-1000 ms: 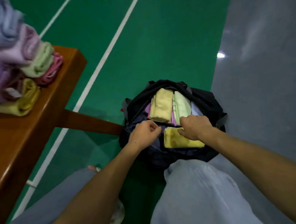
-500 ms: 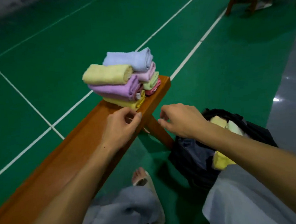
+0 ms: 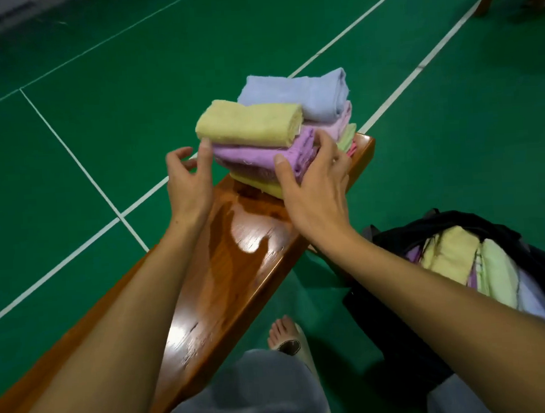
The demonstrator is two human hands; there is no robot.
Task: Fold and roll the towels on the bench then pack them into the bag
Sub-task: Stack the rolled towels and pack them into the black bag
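A stack of rolled and folded terry towels sits at the far end of a glossy orange-brown wooden bench [image 3: 236, 266], which runs over a green court floor marked with white lines [image 3: 81, 173]. On top lies a pale yellow rolled towel [image 3: 248, 123], and just behind it a light blue folded towel [image 3: 302, 92]. Beneath the yellow roll is a lilac-purple folded towel [image 3: 255, 154], with a brighter yellow towel [image 3: 257, 183] at the bottom, touching the bench. Behind these, pink [image 3: 336, 124], pale green [image 3: 346, 136] and rose-red edges peek out on the right side of the stack. The left hand [image 3: 188, 179] is spread open at the left end of the stack, its thumb touching the near end of the pale yellow roll, the other fingers curled and apart. The right hand [image 3: 317, 175] is open too, palm down, with the thumb resting on the front of the lilac towel and the fingers reaching around the right end of the stack; neither hand has closed on anything. To the right, on the floor beside the bench, stands an open black fabric bag [image 3: 398, 294] already holding pale yellow, light green, purple and white towels. Grey trouser legs and a bare foot in a sandal [image 3: 288, 336] show at the bottom.
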